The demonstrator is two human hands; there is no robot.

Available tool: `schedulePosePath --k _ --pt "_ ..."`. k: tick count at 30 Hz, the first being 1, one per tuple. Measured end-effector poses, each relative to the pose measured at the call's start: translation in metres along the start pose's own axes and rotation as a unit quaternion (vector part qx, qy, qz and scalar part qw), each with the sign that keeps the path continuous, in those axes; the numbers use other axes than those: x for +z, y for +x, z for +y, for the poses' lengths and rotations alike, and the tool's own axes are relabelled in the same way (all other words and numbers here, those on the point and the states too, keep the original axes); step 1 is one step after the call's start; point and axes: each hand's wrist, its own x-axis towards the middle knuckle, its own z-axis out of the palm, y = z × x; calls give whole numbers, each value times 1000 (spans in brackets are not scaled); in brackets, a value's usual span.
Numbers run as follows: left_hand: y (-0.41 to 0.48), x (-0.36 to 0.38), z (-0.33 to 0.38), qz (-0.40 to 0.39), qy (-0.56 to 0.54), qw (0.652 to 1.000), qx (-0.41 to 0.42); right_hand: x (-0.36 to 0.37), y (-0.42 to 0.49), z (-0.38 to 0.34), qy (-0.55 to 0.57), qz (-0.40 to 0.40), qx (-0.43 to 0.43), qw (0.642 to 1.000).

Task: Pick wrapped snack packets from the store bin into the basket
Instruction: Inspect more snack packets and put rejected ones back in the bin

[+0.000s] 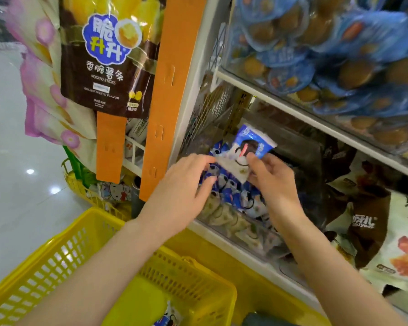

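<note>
While right hand [273, 177] pinches blue-white snack packet [250, 147] by lower edge, packet hangs above store bin [233, 234] piled with like packets. Left hand [181, 184] spread, fingers loosely straight, tips at packet's left corner. Yellow basket [57, 255] near left, below bin; second packet [169, 314] lies inside.

Shelf surroundings: hanging stock, upper bin, side bags

Brown potato sticks bag [99, 62] upper left, the end of a short orange strip [108, 147] showing below it; tall orange clip strip [167, 90] just to its right; pink-flower bags [40, 90] overlapping at far left; upper clear bin [229, 55] packed with blue-wrapped round snacks [290, 52]; brown-and-cream bags [363, 222] lower right; Hello Kitty packet [116, 191] low behind the strips; glossy white floor [10, 161] at left.
</note>
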Motion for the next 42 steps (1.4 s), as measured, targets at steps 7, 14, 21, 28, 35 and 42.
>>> schedulePosePath --k 7,14,21,28,35,42 --pt "6 11 -26 -83 151 978 115 29 120 19 -161 100 42 981" --pt "6 20 -40 -53 144 975 159 46 161 47 -295 83 9 952" --pt "7 25 -46 -18 143 970 196 41 172 45 -404 -47 42 913" --pt "8 24 -44 -12 139 968 207 46 172 49 -412 -80 18 907" --pt "6 23 -43 -2 132 970 204 4 176 59 -383 11 -58 922" --pt "6 23 -42 -8 134 970 204 -3 180 70 -472 -24 -39 880"
